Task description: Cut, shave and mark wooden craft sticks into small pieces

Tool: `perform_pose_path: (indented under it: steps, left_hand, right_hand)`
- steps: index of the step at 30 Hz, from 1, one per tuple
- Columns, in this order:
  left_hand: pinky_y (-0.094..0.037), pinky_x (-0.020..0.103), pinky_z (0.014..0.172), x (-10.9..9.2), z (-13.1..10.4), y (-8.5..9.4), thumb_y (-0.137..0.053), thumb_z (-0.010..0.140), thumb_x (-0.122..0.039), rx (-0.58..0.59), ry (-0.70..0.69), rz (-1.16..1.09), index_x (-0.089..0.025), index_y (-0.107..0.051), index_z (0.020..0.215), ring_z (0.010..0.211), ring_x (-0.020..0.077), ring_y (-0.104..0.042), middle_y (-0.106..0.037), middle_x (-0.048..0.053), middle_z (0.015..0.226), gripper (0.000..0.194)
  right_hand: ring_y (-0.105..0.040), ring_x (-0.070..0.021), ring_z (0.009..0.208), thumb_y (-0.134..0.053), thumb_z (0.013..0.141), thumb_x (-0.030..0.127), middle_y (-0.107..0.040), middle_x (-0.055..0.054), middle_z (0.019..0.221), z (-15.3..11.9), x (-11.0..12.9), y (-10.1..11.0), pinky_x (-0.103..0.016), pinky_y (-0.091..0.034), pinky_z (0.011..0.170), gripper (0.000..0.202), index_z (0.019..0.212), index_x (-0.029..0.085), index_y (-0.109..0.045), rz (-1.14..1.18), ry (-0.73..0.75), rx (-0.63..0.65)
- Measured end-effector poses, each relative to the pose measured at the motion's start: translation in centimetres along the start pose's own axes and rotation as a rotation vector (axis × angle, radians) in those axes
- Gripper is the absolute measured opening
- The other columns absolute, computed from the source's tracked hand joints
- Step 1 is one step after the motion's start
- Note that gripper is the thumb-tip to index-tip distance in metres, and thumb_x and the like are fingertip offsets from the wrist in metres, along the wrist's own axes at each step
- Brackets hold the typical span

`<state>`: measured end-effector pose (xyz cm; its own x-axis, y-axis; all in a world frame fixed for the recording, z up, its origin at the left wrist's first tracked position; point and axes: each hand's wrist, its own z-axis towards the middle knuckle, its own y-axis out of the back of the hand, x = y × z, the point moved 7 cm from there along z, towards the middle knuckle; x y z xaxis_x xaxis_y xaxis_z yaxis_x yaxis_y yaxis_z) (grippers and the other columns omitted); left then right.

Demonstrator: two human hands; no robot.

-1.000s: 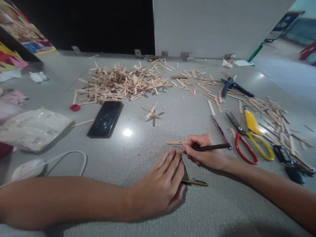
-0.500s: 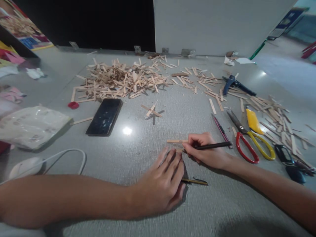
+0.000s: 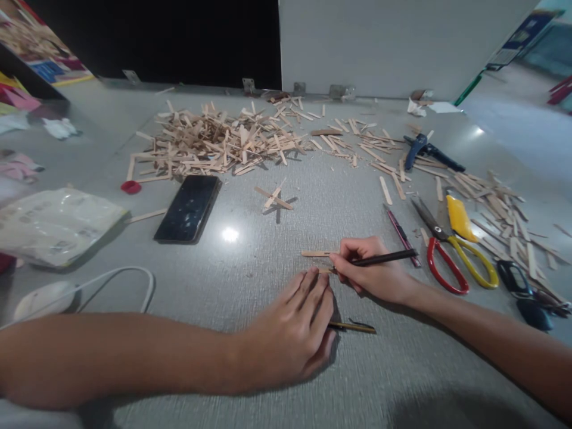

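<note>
Under your half-curled left hand (image 3: 295, 325), grip hidden, the stick (image 3: 324, 271) may skid if your right hand (image 3: 373, 280), pinching the black pen-like tool (image 3: 386, 258), overpresses

The right hand (image 3: 374, 274) is tilting its black pen (image 3: 386, 257) slightly, the rear end swinging toward two o'clock.

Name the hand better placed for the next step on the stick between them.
Probably the right hand: it grips the black tool, pointed toward the stick, while the left hand covers part of it.
</note>
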<state>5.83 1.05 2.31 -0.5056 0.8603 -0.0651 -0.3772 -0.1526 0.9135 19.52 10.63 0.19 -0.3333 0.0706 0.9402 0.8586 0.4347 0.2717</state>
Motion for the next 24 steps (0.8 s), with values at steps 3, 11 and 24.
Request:
perform_pose_path:
  steps: [3, 11, 24]
  left_hand:
    - [-0.061, 0.052, 0.107, 0.0, 0.1, 0.1, -0.043, 0.11, -0.03, -0.02, -0.001, 0.011, 0.008, -0.064, 0.13, 0.128, 0.0441, -0.073, -0.073, 0.035, 0.133, 0.048]
    - [-0.051, 0.058, 0.118, 0.3, -0.1, -0.3, -0.042, 0.112, -0.035, 0.056, 0.023, -0.058, 0.008, -0.053, 0.146, 0.14, 0.0435, -0.063, -0.066, 0.034, 0.144, 0.056]
    - [-0.038, 0.059, 0.13, 1.4, 0.6, -1.3, -0.038, 0.113, -0.062, 0.163, 0.106, -0.194, 0.002, -0.035, 0.16, 0.127, 0.0365, -0.062, -0.064, 0.02, 0.128, 0.079]
  right_hand:
    - [-0.043, -0.0075, 0.035, -0.074, 0.093, 0.048, -0.052, 0.006, 0.044, 0.0, -0.2, 0.0, -0.02, -0.028, 0.035, 0.042, 0.065, 0.023, -0.055, -0.003, 0.0, -0.007]
    - [-0.044, -0.0072, 0.034, -0.076, 0.09, 0.049, -0.06, 0.003, 0.049, 0.0, 0.6, 0.6, -0.02, -0.032, 0.033, 0.043, 0.062, 0.023, -0.057, 0.093, -0.017, -0.053]
    - [-0.047, -0.0073, 0.033, -0.089, 0.084, 0.049, -0.065, 0.001, 0.05, -0.7, 5.0, 4.4, -0.021, -0.033, 0.033, 0.049, 0.057, 0.022, -0.057, 0.101, 0.133, -0.282]
